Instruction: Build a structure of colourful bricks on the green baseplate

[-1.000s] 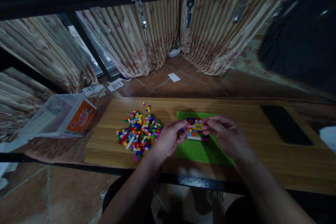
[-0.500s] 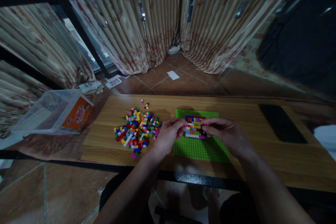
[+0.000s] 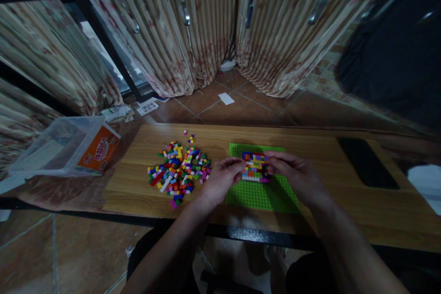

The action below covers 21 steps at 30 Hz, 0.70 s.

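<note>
A block of colourful toy building bricks [image 3: 255, 172], stacked in many small rows, is over the upper middle of a green studded baseplate [image 3: 258, 200]. At its left edge, my left hand [image 3: 225, 177] is closed, with thumb and forefinger pressed on the bricks. My right hand [image 3: 296, 172] grips the right edge with bent fingers, which hide part of that side. Whether the block is attached to the baseplate or merely resting on it, I cannot tell. Left of my left hand lies a loose pile of small bricks [image 3: 181, 170] in many colours.
A black phone-like slab [image 3: 367, 163] lies on the right of the wooden table [image 3: 317, 142]. Beyond the table's left end stands a clear plastic bin [image 3: 62, 147] with an orange label. Curtains [image 3: 206, 41] hang behind, and a white paper [image 3: 226, 98] lies on the tiled floor.
My right fingers have shifted slightly at the block's right edge, and a pink bit seen there is now covered. The left hand stays nearly still; the whole view moves slightly.
</note>
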Each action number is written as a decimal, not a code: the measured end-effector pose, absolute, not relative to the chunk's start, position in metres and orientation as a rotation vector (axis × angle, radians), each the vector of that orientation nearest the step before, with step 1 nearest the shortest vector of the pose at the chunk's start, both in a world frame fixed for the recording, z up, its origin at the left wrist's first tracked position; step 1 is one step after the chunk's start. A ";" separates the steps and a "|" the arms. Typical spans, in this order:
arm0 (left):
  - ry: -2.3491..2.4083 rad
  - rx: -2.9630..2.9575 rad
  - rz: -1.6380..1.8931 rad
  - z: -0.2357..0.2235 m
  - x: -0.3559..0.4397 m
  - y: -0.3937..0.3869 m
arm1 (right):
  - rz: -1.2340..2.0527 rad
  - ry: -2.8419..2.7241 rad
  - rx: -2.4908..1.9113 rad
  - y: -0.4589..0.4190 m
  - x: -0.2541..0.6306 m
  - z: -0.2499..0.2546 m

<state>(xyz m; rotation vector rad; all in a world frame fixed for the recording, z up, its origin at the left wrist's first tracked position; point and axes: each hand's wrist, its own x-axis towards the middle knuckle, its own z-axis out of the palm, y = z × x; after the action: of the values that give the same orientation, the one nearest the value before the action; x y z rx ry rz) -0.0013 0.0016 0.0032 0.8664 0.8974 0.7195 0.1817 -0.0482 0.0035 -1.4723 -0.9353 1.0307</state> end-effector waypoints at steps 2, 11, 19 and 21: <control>0.899 0.875 0.716 0.003 -0.001 0.001 | 1.042 -0.933 -1.496 -0.048 0.185 0.005; 0.901 0.904 0.719 0.002 -0.001 0.001 | 0.926 -1.178 -1.608 -0.052 0.197 0.002; 0.907 0.907 0.712 0.002 0.000 0.001 | 0.672 -1.567 -1.735 -0.055 0.189 -0.008; 0.909 0.918 0.714 0.001 0.000 0.001 | 0.561 -1.689 -1.744 -0.055 0.187 -0.008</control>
<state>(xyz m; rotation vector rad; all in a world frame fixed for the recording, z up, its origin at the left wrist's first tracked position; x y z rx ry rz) -0.0003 0.0010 0.0013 0.9179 0.9089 0.7135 0.1868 -0.0549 -0.0083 -1.7439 -1.6894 0.5605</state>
